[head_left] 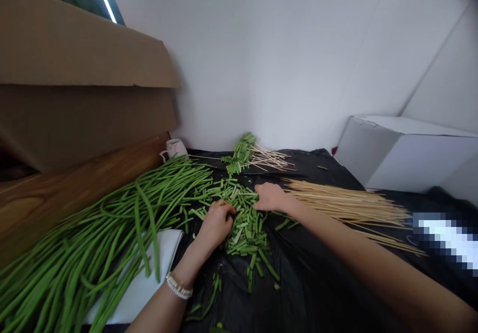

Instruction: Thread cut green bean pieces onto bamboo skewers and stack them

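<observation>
My left hand (215,222) rests with curled fingers on the left side of a heap of short cut green bean pieces (244,221) on the black plastic sheet (313,283). On the heap's right side lies my right hand (269,196), fingers bent down among the pieces. What the fingers of either hand hold is hidden. A skewer seems to run between the two hands, with pieces on it. A bead bracelet (179,287) circles my left wrist.
Long uncut green beans (100,238) lie in a big pile at left, partly over a white board (149,278). Bamboo skewers (347,206) are spread at right. Finished bean skewers (248,156) lie by the wall. Also a cup (175,149), cardboard (74,89), a white box (407,156).
</observation>
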Demonstrator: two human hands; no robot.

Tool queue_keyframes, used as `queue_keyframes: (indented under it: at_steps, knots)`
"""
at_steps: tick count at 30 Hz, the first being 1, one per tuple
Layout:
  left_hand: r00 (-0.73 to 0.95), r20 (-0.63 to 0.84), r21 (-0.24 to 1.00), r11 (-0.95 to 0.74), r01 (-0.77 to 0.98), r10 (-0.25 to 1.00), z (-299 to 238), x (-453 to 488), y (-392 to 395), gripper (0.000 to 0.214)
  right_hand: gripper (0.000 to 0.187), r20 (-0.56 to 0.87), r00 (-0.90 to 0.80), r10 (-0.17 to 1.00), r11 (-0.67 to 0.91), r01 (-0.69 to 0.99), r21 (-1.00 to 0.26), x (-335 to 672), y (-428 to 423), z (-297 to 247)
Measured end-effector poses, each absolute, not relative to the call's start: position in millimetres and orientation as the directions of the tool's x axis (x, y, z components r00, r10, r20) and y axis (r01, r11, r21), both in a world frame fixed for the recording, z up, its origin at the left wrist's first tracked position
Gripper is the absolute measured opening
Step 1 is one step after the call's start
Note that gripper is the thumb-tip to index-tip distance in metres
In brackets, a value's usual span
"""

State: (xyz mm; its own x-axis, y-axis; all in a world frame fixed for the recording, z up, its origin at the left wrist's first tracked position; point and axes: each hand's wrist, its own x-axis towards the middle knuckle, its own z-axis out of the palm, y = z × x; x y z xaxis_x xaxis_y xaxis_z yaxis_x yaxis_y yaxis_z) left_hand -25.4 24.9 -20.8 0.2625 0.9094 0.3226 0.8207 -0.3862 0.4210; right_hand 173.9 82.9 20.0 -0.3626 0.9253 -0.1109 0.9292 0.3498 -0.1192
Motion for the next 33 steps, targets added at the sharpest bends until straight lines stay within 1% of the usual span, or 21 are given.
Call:
queue_keyframes:
  at_steps: [3,7,9,11,13,15,17,18,21,24,28,33]
  knots:
    - [0.255,0.315,0.427,-0.376,0.822,0.914,-22.6,-27.1,26.6,0.029,0.032,-0.141,-0.433,0.891,0.412,0.898,-0.153,173.8,78.8,23.4]
    - [0.258,0.312,0.418,-0.376,0.827,0.914,-22.1,-26.4,25.1,0.027,0.022,-0.147,-0.542,0.827,0.508,0.833,-0.218,174.1,65.0,28.4]
    - [0.256,0.318,0.416,-0.377,0.827,0.913,-22.0,-25.8,24.1,0.026,0.021,-0.120,-0.593,0.796,0.553,0.794,-0.253,177.7,57.3,30.9]
    - [0.247,0.327,0.411,-0.372,0.832,0.912,-22.7,-25.8,23.7,0.027,0.026,-0.054,-0.614,0.787,0.573,0.761,-0.304,186.3,49.5,30.9]
    - [0.238,0.340,0.400,-0.369,0.839,0.910,-24.1,-26.4,24.1,0.027,0.030,-0.013,-0.548,0.837,0.511,0.789,-0.339,199.0,40.6,26.5]
    - [0.239,0.358,0.387,-0.377,0.842,0.902,-25.5,-27.0,24.9,0.028,0.025,0.012,-0.423,0.906,0.410,0.870,-0.274,211.8,29.9,17.1]
    - [0.245,0.378,0.370,-0.388,0.844,0.893,-25.4,-26.7,25.1,0.030,0.024,0.000,-0.326,0.945,0.319,0.924,-0.213,220.4,18.4,5.1]
    - [0.244,0.393,0.361,-0.393,0.846,0.887,-24.4,-25.8,24.6,0.030,0.025,-0.011,-0.296,0.955,0.288,0.937,-0.198,222.5,13.2,-0.7]
    - [0.238,0.467,0.350,-0.425,0.835,0.852,-17.6,-19.3,20.1,0.022,0.031,0.021,-0.205,0.979,0.205,0.966,-0.157,222.3,2.4,-12.6]
    - [0.289,0.521,0.368,-0.517,0.773,0.803,-10.3,-9.3,13.2,0.018,0.034,0.088,-0.169,0.982,0.179,0.975,-0.133,220.7,-1.7,-15.6]
    - [0.401,0.508,0.371,-0.614,0.697,0.762,-10.4,-1.1,9.0,0.015,0.041,0.222,-0.157,0.962,0.188,0.974,-0.128,224.0,-7.0,-15.3]
    - [0.488,0.437,0.354,-0.644,0.678,0.755,-16.8,-0.7,10.4,0.017,0.026,0.331,-0.158,0.930,0.210,0.970,-0.126,226.0,-15.1,-13.4]
